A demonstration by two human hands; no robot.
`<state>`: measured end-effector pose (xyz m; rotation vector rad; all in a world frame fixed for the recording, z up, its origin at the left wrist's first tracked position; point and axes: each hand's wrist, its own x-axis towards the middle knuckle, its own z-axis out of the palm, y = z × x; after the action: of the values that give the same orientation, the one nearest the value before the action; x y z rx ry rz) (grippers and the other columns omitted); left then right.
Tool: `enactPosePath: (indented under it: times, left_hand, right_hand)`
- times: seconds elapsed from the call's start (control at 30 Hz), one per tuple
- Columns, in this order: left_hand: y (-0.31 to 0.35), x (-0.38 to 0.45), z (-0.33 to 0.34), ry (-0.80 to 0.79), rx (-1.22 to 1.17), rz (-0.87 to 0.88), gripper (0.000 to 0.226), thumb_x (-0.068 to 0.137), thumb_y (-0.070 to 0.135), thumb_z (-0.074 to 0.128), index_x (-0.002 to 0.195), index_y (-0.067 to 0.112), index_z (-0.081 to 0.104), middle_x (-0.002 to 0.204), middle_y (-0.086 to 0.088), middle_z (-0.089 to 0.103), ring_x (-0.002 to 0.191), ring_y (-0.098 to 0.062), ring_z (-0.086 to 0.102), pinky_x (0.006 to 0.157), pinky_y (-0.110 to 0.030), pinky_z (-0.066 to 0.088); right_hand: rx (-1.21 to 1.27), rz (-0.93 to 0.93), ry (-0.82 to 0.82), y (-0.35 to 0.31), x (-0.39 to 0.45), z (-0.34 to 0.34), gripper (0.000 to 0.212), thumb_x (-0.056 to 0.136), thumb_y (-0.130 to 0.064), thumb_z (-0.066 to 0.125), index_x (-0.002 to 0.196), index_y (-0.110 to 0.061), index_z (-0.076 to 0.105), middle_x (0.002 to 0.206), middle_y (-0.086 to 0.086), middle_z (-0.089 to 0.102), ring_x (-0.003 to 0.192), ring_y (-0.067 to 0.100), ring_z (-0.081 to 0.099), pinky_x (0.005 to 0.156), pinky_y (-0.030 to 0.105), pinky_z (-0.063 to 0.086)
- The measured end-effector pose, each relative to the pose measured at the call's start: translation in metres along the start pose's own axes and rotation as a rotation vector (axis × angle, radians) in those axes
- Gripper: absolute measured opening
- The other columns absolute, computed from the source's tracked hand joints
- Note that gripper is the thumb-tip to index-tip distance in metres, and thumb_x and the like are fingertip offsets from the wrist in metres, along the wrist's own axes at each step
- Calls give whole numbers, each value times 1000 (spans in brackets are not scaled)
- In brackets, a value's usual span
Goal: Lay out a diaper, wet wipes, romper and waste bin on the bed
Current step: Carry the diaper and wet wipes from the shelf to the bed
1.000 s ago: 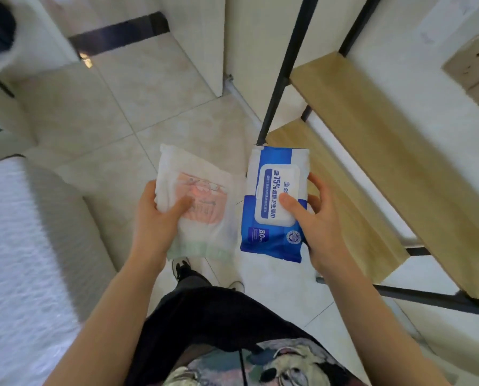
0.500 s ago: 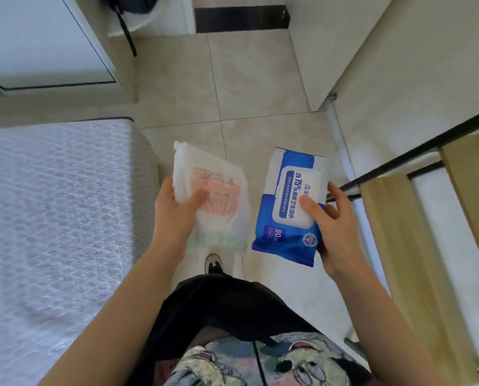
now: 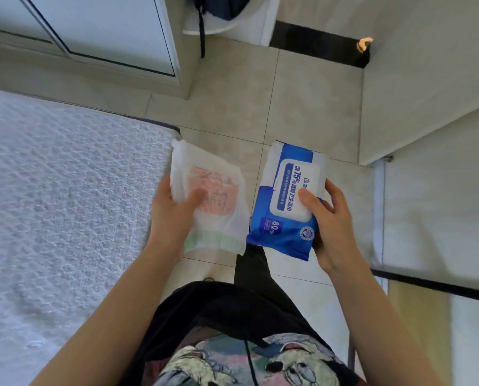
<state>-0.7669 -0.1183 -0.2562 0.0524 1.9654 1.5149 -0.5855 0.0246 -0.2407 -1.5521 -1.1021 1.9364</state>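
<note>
My left hand [image 3: 174, 215] grips a folded white diaper [image 3: 213, 199] with a pink print and a green band at its near end. A blue and white pack of wet wipes [image 3: 285, 201] with a white flip lid sits in my right hand [image 3: 330, 227], thumb on the lid. Both are held above the tiled floor, just right of the bed [image 3: 54, 207], which has a white textured cover. No romper or waste bin is in view.
A white cabinet [image 3: 99, 32] stands beyond the bed's far edge. A white stool [image 3: 221, 20] with a dark bag on it is at the top. A wall corner [image 3: 372, 112] and a wooden shelf with a black frame [image 3: 416, 316] are on the right.
My view has turned left: the wooden shelves have slid off to the right and the bed fills more of the left. Both hands keep their grip and have moved closer to the bed.
</note>
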Motion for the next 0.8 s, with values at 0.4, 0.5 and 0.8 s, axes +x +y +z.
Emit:
enactPosePath:
  times: [0.4,0.5,0.8]
  left_hand:
    - [73,98,69,320,-112,-56,20,84,19,70,101,28,64,90,7,71,76,-5,69,62,-21,53]
    - [86,126,68,381,-175,-82,23,84,21,72,106,24,66,93,5,73,81,-8,71,69,-27,57]
    - [128,228,33,512,-231,-85,14,85,23,71,98,23,66,87,6,71,73,-3,68,60,-18,52]
  right_hand:
    - [-264,19,-291,-134,173,70,54,78,-25,74,122,-35,46,113,7,67,89,22,73,71,41,60]
    - [-316,24,-360,-156,202,102,56,77,-26,75,124,-34,47,114,7,67,89,21,73,69,39,60]
    - [-429,38,-511,-201,277,235,57,80,-24,75,129,-30,46,109,5,71,87,20,74,63,35,58]
